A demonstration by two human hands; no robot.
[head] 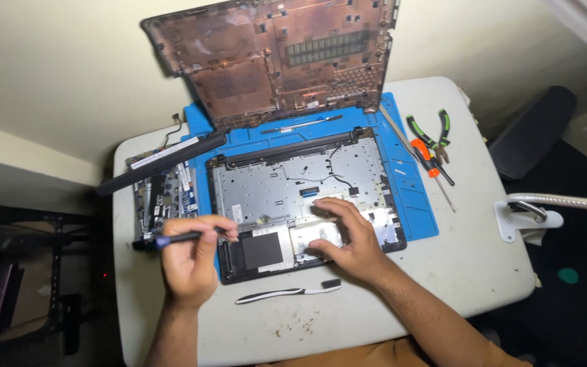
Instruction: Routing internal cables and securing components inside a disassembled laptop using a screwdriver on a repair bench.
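Observation:
An opened laptop base with bare metal plate lies on a blue work mat. My left hand grips a thin dark tool with a blue tip at the base's near left corner. My right hand rests fingers down on the silver near part of the base, holding nothing. The laptop's removed bottom cover leans upright against the wall behind.
A black-and-white toothbrush lies on the white table near me. A circuit board and long black battery sit left. Green pliers, orange screwdriver lie right. A white clamp grips the right edge.

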